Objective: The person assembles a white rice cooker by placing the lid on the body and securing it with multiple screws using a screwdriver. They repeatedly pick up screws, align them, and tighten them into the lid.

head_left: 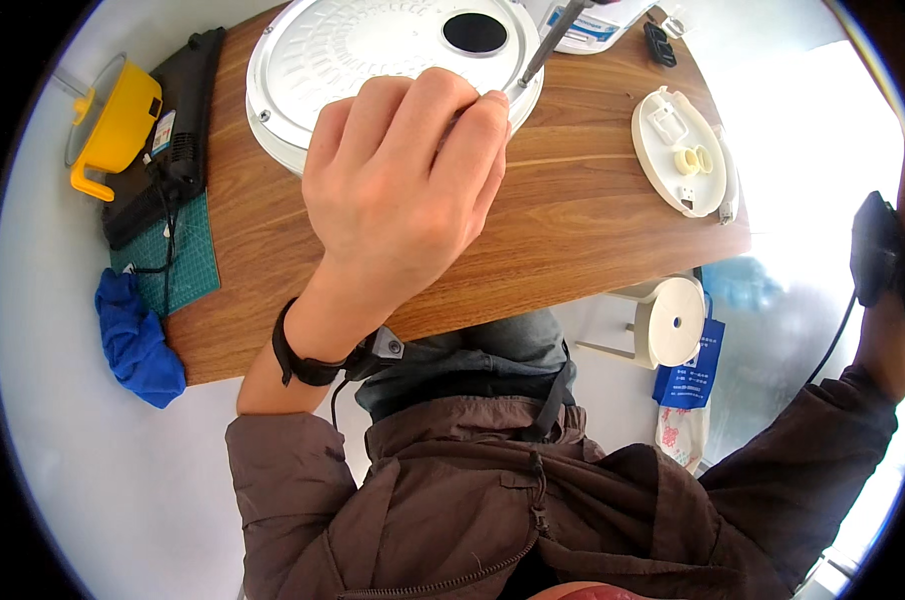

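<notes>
A white round appliance part (373,45) with a ribbed face and a dark oval opening lies at the far edge of the desk. Screws show along its rim. My left hand (403,175) is over its near right edge, fingers curled and thumb side pinched; what they hold, if anything, is hidden. Just beyond these fingertips, the tip of a screwdriver (555,42) meets the rim, its grey shaft slanting up out of the picture. My right forearm (885,340) rises along the right side, and the hand itself is out of the picture.
On the wooden desk (563,220), a cream oval cover (651,165) holds small parts at right. A white container (613,25) and black piece (660,45) stand behind. At left are a yellow pot (118,115), black case (188,130), green mat (195,255) and blue cloth (138,340).
</notes>
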Motion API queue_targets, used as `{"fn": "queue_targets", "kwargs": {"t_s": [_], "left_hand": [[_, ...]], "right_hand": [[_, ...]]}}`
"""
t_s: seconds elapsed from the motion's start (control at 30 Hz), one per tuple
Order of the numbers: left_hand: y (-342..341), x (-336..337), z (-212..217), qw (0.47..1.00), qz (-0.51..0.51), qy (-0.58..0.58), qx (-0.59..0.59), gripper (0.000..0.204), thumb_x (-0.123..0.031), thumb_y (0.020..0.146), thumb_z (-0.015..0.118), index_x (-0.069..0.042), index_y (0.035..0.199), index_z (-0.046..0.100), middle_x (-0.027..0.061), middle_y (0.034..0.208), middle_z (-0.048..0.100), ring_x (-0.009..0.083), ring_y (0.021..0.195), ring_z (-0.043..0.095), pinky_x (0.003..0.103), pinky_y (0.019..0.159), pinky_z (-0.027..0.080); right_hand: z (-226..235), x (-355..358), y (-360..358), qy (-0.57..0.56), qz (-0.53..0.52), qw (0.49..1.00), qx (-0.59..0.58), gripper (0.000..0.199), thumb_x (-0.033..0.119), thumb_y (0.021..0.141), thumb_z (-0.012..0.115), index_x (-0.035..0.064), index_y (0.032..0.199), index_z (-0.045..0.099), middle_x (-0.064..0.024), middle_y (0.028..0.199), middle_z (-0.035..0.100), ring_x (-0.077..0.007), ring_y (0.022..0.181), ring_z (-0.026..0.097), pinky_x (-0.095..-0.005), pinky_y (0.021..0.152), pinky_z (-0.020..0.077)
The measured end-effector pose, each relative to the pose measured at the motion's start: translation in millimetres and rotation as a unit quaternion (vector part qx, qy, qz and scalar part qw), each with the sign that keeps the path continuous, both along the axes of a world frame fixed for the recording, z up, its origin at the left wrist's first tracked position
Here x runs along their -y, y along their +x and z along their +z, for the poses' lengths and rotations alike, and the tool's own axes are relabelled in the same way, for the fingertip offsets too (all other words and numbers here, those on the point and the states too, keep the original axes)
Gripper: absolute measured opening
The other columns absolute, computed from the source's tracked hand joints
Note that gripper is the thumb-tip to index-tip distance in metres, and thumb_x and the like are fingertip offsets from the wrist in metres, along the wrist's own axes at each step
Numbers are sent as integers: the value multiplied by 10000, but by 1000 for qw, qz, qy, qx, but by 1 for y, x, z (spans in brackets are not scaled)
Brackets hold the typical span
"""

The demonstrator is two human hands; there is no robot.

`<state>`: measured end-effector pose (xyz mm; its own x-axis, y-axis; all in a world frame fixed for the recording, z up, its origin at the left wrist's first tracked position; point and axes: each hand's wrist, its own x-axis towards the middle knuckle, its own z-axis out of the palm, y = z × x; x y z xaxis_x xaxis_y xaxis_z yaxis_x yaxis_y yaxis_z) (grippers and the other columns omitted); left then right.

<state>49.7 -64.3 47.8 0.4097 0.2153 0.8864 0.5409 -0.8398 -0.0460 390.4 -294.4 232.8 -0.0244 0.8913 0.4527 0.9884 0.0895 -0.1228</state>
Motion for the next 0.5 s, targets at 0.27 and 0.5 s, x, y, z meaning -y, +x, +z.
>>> {"fn": "queue_targets", "kwargs": {"t_s": [0.27, 0.5], "left_hand": [[7, -4, -4, 999, -1, 35, 42, 217, -107, 694, 814, -146, 852, 670, -55, 827, 576, 138, 714, 560, 299, 612, 373], [6, -3, -2, 999, 6, 29, 30, 233, -121, 692, 825, -152, 866, 674, -56, 827, 574, 136, 714, 557, 316, 614, 354]], "right_hand": [[-5, -6, -2, 7, 4, 1000, -4, 325, 212, 1030, 588, -33, 1243, 608, -183, 1159, 686, -258, 1129, 650, -358, 1007, 520], [-8, -13, -6, 11, 14, 1000, -8, 318, 203, 1034, 582, -34, 1245, 605, -182, 1165, 685, -257, 1141, 648, -358, 1015, 519]]}}
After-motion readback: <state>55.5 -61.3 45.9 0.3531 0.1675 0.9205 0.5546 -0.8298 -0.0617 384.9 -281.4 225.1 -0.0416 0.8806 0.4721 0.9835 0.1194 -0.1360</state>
